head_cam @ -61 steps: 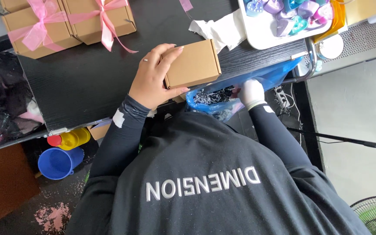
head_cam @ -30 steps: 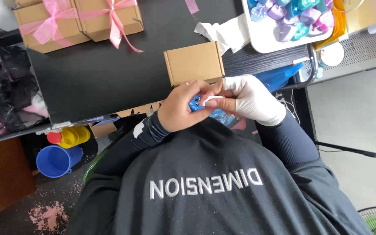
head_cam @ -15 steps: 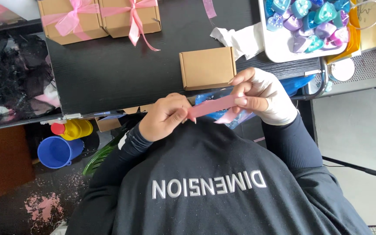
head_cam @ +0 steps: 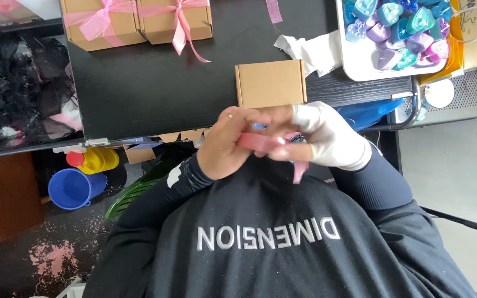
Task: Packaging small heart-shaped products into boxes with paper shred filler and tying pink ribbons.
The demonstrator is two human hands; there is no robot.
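Observation:
My bare left hand point(head_cam: 222, 149) and my white-gloved right hand point(head_cam: 332, 138) meet in front of my chest, just below the table's near edge. Both pinch a pink ribbon point(head_cam: 258, 142) stretched between them. A short tail of it hangs under my right fingers. A small plain cardboard box point(head_cam: 270, 83) lies closed on the black table point(head_cam: 150, 83), directly beyond my hands. A blue plastic bag point(head_cam: 368, 113) shows behind my right hand.
Two cardboard boxes tied with pink bows point(head_cam: 103, 25) point(head_cam: 175, 19) stand at the table's far left. Crumpled white paper point(head_cam: 310, 52) lies by a white tray point(head_cam: 349, 66) of coloured heart shapes. A black fabric pile point(head_cam: 12, 94), blue cup point(head_cam: 73, 187) and yellow bottle point(head_cam: 95, 160) sit left.
My left hand left the plain box and my right came out of the blue bag. They joined, drew out the pink ribbon, and now hold it with less of it showing between them.

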